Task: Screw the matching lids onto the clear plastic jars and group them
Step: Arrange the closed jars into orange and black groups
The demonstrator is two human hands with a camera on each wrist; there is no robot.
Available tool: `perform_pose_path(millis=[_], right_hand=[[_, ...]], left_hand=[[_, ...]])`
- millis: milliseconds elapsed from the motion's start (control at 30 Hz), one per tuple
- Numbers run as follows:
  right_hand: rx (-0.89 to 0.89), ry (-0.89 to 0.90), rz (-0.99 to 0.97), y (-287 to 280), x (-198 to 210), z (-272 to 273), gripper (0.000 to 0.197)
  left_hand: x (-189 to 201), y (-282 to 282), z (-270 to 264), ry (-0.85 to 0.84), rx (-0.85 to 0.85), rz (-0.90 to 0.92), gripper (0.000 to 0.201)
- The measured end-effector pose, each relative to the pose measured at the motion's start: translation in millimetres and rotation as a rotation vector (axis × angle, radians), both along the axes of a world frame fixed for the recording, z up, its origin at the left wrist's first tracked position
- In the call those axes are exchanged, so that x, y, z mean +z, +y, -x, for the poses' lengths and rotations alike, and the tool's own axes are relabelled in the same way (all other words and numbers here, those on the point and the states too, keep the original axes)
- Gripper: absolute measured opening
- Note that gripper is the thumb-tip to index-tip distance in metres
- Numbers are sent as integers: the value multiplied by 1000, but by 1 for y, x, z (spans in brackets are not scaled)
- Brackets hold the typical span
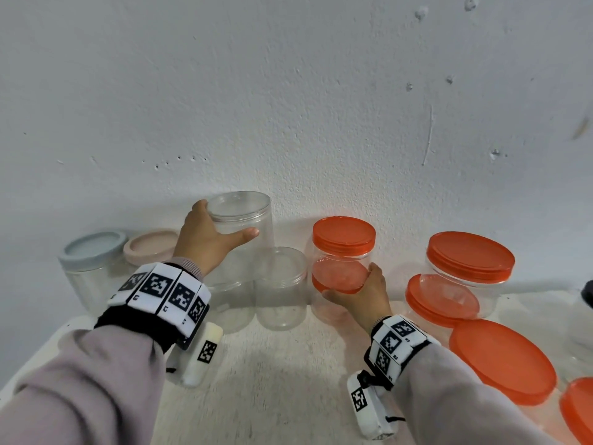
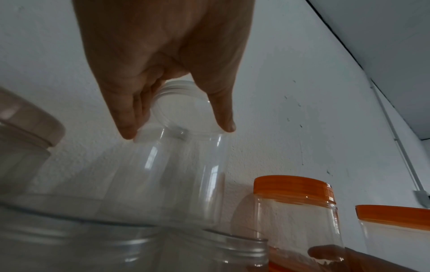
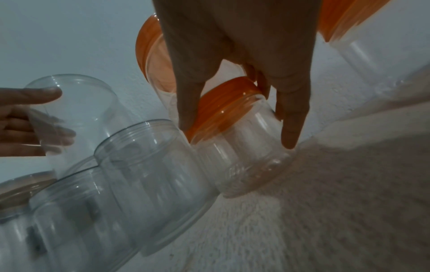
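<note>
My left hand (image 1: 223, 223) grips a tall clear lidless jar (image 1: 253, 213) near its threaded rim, by the wall. In the left wrist view thumb and fingers of that hand (image 2: 179, 128) pinch the jar (image 2: 186, 165) just below the open mouth. My right hand (image 1: 351, 284) holds a short jar with an orange lid (image 1: 337, 274), fingers curled round the lid; the right wrist view shows the same jar (image 3: 244, 165) resting on the table. A taller orange-lidded jar (image 1: 343, 239) stands right behind it. Two lidless clear jars (image 1: 280, 287) (image 1: 231, 306) stand between my hands.
A grey-blue-lidded jar (image 1: 93, 252) and a pink-lidded jar (image 1: 150, 245) stand at the left by the wall. To the right are a wide orange-lidded jar (image 1: 470, 255), a smaller one (image 1: 439, 300), and a loose large orange lid (image 1: 503, 361). The white table (image 1: 282, 380) ends at left.
</note>
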State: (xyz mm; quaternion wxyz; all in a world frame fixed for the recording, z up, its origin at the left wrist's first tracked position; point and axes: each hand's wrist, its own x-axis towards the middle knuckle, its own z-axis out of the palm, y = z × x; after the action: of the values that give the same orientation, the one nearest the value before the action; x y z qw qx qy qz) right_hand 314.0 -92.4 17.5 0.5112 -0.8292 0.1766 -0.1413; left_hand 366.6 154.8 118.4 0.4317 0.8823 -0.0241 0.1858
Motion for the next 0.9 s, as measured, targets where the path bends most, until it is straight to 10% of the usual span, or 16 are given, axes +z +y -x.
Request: perform_pose_path(millis=[900], right_hand=[[109, -108, 175, 14, 33, 59, 98]], left_hand=[[-3, -3, 1, 26, -52, 46, 108]])
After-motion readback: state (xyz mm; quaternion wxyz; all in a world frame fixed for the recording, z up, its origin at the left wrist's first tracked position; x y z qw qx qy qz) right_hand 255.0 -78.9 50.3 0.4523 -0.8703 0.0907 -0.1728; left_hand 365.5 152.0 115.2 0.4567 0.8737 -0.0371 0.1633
